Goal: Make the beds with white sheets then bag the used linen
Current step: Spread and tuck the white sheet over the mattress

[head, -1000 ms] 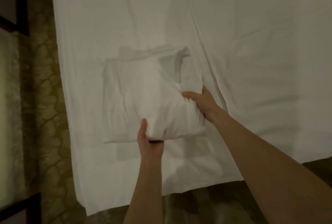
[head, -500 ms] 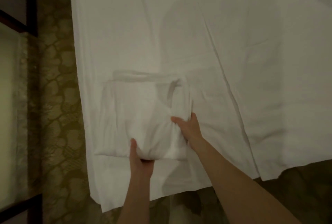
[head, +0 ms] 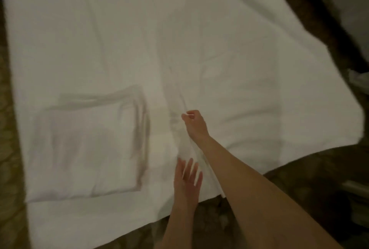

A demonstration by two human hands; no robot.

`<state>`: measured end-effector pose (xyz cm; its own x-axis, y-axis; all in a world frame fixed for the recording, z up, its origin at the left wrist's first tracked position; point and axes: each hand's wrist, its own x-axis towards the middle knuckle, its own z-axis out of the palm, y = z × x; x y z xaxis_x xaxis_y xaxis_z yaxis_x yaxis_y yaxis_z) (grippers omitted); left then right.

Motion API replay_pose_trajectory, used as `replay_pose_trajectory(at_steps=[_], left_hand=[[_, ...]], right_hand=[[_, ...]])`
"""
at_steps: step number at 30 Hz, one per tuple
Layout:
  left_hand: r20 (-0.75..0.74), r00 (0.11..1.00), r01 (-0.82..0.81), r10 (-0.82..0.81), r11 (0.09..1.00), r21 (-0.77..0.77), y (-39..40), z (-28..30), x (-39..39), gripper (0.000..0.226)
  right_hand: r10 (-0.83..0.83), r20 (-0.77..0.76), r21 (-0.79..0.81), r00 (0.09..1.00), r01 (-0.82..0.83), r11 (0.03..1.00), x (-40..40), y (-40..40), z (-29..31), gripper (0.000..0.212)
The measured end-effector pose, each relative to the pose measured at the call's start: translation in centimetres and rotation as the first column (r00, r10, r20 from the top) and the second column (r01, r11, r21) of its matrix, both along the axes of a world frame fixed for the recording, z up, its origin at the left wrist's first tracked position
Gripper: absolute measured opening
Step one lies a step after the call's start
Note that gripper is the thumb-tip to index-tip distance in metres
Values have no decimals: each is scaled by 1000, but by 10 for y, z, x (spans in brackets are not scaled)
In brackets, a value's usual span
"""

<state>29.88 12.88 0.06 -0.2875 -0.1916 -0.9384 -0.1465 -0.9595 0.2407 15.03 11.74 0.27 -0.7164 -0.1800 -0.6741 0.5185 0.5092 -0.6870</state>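
A folded stack of white linen (head: 87, 147) lies on a large white sheet (head: 119, 39) spread flat below me. A second white sheet (head: 259, 89) overlaps the first on the right, and its edge runs down the middle. My right hand (head: 194, 124) has its fingers curled and pinches that edge where the fabric bunches. My left hand (head: 187, 179) hovers with straight, spread fingers just below, near the same edge, holding nothing. Neither hand touches the folded stack.
Patterned brown carpet (head: 10, 179) shows along the left edge, at the bottom (head: 299, 188), and at the upper right. A pale object (head: 357, 79) and a light bar (head: 355, 186) sit at the right edge, too blurred to identify.
Both hands have let go of the folded stack, which now lies on the sheet. They moved right to the overlapping sheet's edge, which the right hand now pinches. The view swung right.
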Motion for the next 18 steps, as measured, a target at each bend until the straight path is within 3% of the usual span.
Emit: replay_pose_trajectory(at_steps=[3, 6, 9, 10, 14, 18], left_hand=[[-51, 961, 272, -271, 962, -4, 71, 3, -63, 31], [-57, 854, 512, -517, 855, -82, 129, 6, -135, 27], [-31, 757, 639, -652, 750, -172, 161, 0, -191, 28], [-20, 686, 711, -727, 676, -194, 212, -5, -224, 29], [93, 581, 786, -809, 527, -325, 247, -18, -272, 34], [207, 530, 835, -822, 464, -296, 276, -39, -289, 44]], right_hand=[[7, 11, 42, 1000, -7, 999, -41, 70, 1, 39], [-12, -8, 110, 1000, 12, 994, -86, 146, -5, 40], [-34, -38, 181, 999, 40, 983, -121, 199, -7, 40], [-105, -48, 219, 993, 113, 969, -147, 258, -16, 40], [-132, -102, 282, 986, 156, 947, -182, 321, -19, 40], [-154, -151, 390, 977, 202, 898, -200, 391, -32, 43]])
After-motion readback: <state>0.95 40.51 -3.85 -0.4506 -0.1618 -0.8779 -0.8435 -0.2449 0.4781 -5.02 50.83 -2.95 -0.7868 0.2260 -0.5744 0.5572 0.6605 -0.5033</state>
